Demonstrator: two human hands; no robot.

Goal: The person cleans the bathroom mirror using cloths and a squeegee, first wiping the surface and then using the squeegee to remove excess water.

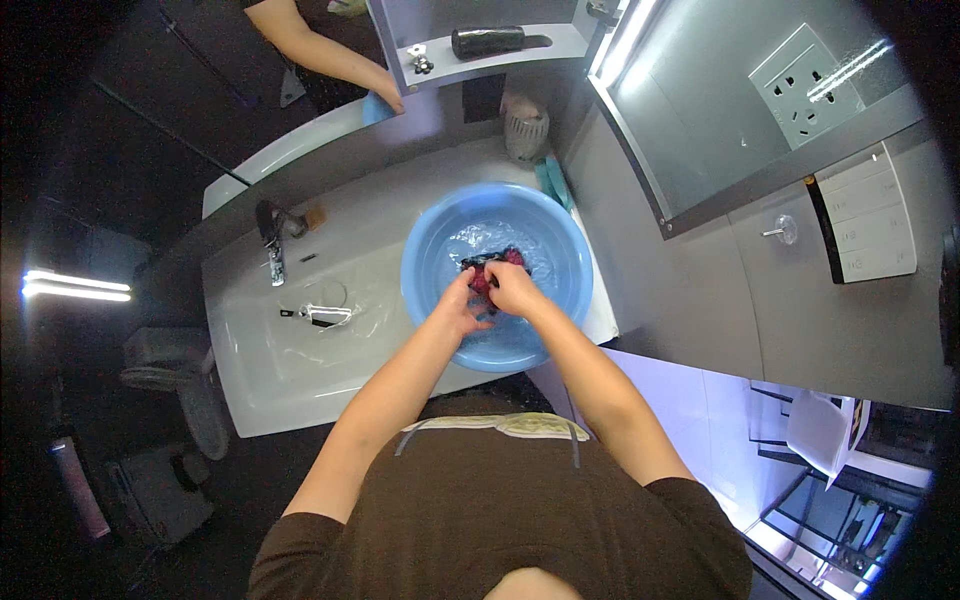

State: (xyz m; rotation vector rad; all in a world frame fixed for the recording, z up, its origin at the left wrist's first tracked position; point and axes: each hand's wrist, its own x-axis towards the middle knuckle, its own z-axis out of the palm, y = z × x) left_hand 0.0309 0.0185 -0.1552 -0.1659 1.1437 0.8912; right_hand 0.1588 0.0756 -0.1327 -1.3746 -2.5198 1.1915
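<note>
Red-and-black cloth (479, 282) lies crosswise mid-basin in a blue plastic basin (428, 245); right hand (516, 291) pinches its middle, left hand (460, 307), fingers parted, meets its left end.

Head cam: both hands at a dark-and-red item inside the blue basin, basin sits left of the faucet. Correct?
One error: the head view shows the blue basin right of the faucet. Both hands are at the dark-and-red item inside it.
</note>
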